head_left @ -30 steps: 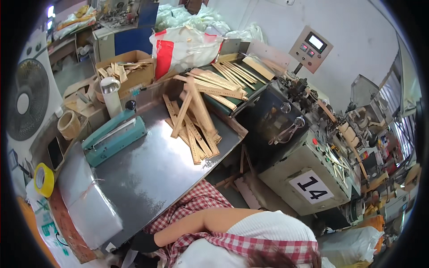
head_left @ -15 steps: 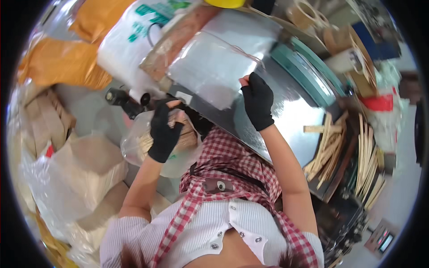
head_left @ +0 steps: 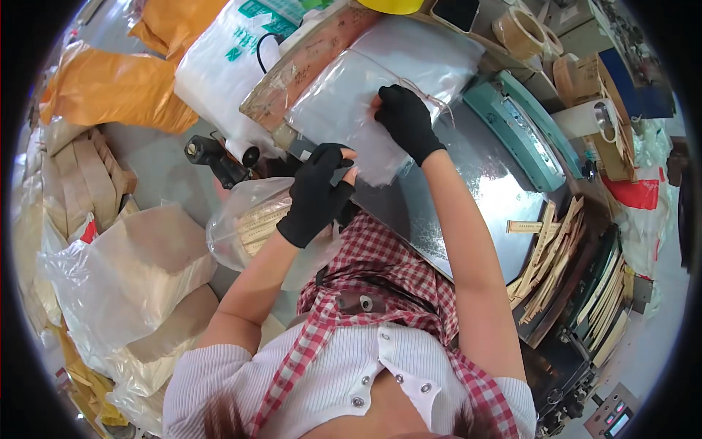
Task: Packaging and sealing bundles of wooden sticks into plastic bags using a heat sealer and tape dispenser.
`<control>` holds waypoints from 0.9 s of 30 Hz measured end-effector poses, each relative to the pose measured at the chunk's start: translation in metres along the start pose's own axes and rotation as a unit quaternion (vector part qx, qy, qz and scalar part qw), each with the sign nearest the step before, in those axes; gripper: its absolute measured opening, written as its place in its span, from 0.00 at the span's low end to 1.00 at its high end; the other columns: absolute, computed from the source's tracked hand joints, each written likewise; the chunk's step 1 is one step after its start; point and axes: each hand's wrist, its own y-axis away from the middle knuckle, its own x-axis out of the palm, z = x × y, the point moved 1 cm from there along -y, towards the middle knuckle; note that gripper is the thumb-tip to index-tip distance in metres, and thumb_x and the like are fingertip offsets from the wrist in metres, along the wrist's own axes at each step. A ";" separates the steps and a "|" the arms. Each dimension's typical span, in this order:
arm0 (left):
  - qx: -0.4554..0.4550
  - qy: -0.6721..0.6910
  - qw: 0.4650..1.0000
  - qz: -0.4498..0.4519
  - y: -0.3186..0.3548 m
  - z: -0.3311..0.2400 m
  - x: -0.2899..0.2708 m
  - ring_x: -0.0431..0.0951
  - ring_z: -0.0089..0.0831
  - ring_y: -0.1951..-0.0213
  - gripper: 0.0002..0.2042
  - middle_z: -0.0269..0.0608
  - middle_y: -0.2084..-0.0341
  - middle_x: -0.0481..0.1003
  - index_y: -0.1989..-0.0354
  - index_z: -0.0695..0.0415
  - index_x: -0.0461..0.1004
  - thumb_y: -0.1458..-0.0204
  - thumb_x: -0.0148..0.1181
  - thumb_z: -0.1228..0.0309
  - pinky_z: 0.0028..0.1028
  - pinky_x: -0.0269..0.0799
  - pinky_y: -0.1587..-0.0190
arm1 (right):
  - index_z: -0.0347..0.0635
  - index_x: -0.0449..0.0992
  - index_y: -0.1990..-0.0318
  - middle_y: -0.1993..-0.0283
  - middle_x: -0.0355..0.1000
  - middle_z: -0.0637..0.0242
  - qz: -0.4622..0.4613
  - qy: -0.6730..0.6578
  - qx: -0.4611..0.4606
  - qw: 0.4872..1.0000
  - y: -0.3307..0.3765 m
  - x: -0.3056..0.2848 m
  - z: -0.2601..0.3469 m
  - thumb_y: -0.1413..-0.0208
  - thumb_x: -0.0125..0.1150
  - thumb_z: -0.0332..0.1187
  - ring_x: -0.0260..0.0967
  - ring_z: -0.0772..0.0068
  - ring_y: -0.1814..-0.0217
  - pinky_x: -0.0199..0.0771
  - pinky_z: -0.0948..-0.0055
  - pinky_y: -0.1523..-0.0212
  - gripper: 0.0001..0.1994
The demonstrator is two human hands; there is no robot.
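can see right hand (head_left: pixel 409 121), in black glove with bare fingertips, curled narrow over the stack of clear plastic film (head_left: pixel 333 102); not possible to judge whether pinching the film or only resting there. can find this stack on the grey metal table (head_left: pixel 409 201), in the upper part of the view, just beside a reddish-brown board (head_left: pixel 292 73). see also left hand (head_left: pixel 320 194), gloved the same way, half curled near the table's edge, with thumb and finger toward the right; again not possible to judge whether holding anything. just beside and partly under the left hand, see a clear plastic bag (head_left: pixel 219 227) with pale wooden strips (head_left: pixel 256 227) inside. to the right of the stack, notice a long teal device (head_left: pixel 512 132). beyond the right forearm, notice a loose pile of similar strips (head_left: pixel 547 260).
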 end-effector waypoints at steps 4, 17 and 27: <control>-0.006 -0.001 1.000 0.000 -0.024 0.007 0.005 0.76 0.30 0.66 0.09 0.41 0.66 0.73 0.61 0.62 0.72 0.50 0.59 0.79 0.26 0.70 0.60 | 0.42 0.74 0.70 0.71 0.73 0.57 -0.038 0.003 0.054 0.998 0.003 0.003 -0.010 0.51 0.59 0.38 0.71 0.58 0.66 0.69 0.64 0.64 0.09; -0.352 0.644 0.676 -0.064 -0.089 0.063 0.020 0.74 0.31 0.64 0.14 0.44 0.63 0.75 0.61 0.66 0.69 0.47 0.60 0.68 0.27 0.71 0.60 | 0.39 0.76 0.70 0.73 0.68 0.76 -0.047 -0.504 0.214 0.836 0.029 -0.018 0.016 0.47 0.59 0.34 0.62 0.83 0.68 0.61 0.81 0.63 0.08; 0.072 -0.401 0.903 -0.138 -0.060 0.037 0.015 0.58 0.53 0.41 0.29 0.54 0.46 0.62 0.50 0.59 0.68 0.68 0.66 0.75 0.46 0.54 0.40 | 0.38 0.74 0.69 0.71 0.69 0.73 -0.093 -0.477 0.222 0.845 0.030 -0.005 0.016 0.47 0.55 0.29 0.64 0.81 0.69 0.65 0.80 0.64 0.05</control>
